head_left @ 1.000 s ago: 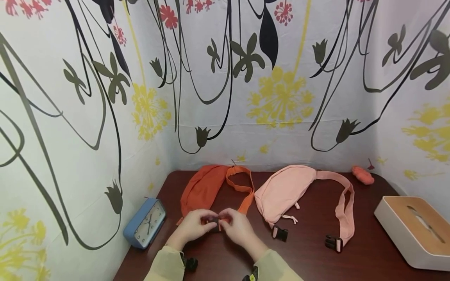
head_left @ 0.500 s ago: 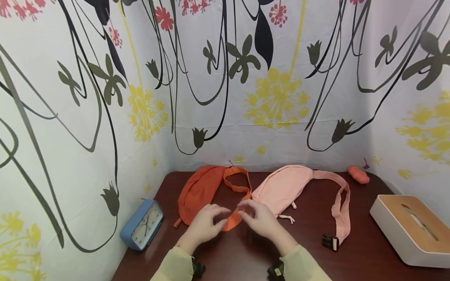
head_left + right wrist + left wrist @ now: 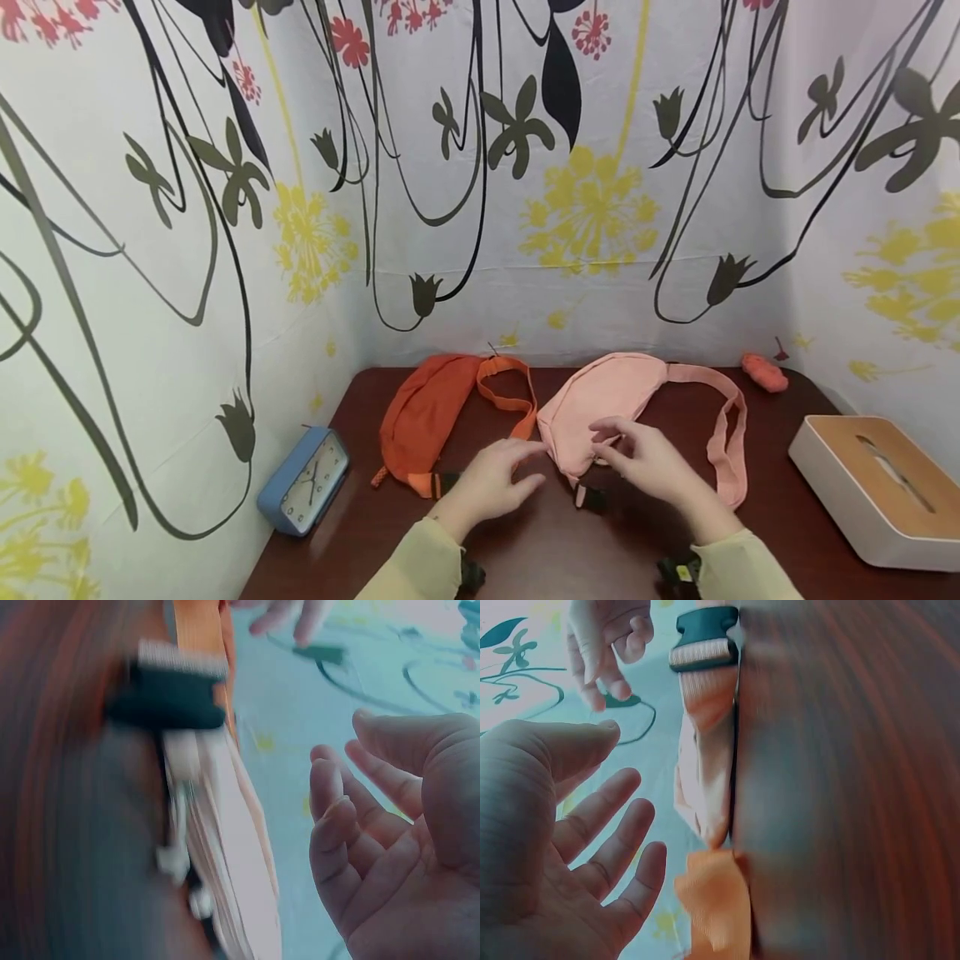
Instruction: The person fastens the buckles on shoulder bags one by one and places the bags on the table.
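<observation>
My left hand (image 3: 495, 479) hovers between the two waist bags with loosely spread fingers and holds nothing. In front of the pink waist bag (image 3: 577, 408), my right hand (image 3: 656, 467) hangs in the air, fingers relaxed, covering part of that bag and its strap. A black buckle end (image 3: 592, 498) on a short pink tab lies below it. The orange waist bag (image 3: 427, 417) is at the left; its black buckle (image 3: 447, 482) is partly behind my left hand, so whether it is fastened I cannot tell. In the right wrist view a black buckle piece (image 3: 169, 697) is blurred.
A blue alarm clock (image 3: 303, 481) stands at the table's left edge. At the right is a white tissue box (image 3: 832, 492) with a wooden lid. A small coral-coloured bundle (image 3: 765, 372) lies at the back right. Patterned cloth (image 3: 480, 242) encloses the table.
Both hands, earlier together at the orange bag's buckle, have let go and moved right, my right hand in front of the pink bag. The bags have stayed in place.
</observation>
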Motion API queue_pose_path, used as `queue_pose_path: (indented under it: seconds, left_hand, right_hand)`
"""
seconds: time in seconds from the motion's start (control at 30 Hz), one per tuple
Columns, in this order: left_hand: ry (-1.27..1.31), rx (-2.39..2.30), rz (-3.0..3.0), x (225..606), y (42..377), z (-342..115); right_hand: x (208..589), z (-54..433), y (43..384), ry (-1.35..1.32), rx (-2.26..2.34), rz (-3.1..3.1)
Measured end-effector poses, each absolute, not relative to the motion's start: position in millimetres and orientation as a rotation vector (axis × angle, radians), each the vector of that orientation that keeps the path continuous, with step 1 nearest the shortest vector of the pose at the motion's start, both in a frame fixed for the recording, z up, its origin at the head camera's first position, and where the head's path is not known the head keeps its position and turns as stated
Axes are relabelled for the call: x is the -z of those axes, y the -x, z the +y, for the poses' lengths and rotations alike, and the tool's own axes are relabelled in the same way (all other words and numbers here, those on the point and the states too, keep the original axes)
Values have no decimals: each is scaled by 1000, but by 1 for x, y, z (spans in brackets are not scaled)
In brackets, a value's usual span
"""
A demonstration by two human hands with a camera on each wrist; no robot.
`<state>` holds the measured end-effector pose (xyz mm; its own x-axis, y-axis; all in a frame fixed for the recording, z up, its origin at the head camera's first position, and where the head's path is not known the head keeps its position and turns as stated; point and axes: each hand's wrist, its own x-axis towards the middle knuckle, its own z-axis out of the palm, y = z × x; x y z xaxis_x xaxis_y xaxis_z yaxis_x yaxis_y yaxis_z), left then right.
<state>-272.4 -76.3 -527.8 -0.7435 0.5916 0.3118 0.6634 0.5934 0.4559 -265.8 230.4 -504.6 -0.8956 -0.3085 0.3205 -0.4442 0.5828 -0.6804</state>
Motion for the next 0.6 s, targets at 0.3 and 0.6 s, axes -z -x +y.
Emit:
queue_pose_path:
  seconds: [0.3,0.6]
  left_hand:
    - [1136,944,-2725,528,268,-56]
    - [1171,977,-2730,529,270,-41]
  right_hand:
    - [501,312,251,-393,-1178,-2750]
    - [516,361,234,-290,-1133,-2805]
